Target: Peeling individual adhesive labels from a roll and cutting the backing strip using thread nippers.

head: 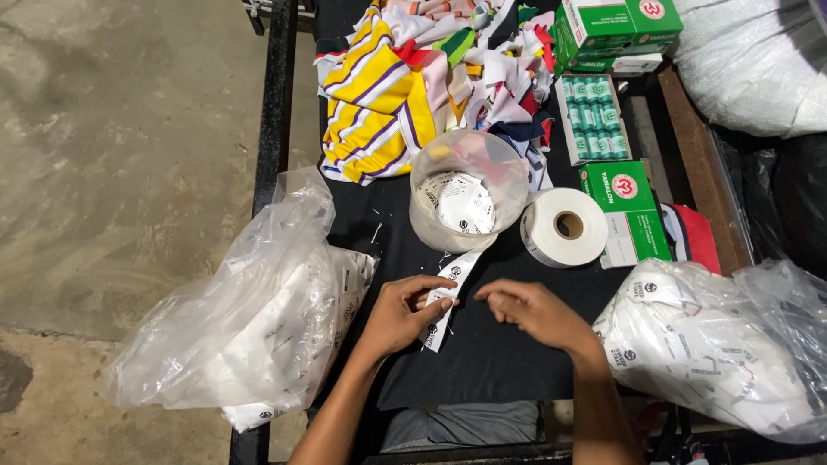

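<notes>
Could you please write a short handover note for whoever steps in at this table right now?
Left hand pinches a strip of white printed labels on the black tabletop. Right hand hovers beside it, holding nothing that shows. Clear tub behind the hands already has labels in it. A bag of labels lies to the left, another bag to the right. White tape roll stands beside the tub. Both bags look full.

Beside the clear tub (468, 203) we see a white tape roll (564, 226), green boxes (626, 212), yellow cloth (376, 103) with purple-white stripes, black tabletop (482, 353).
</notes>
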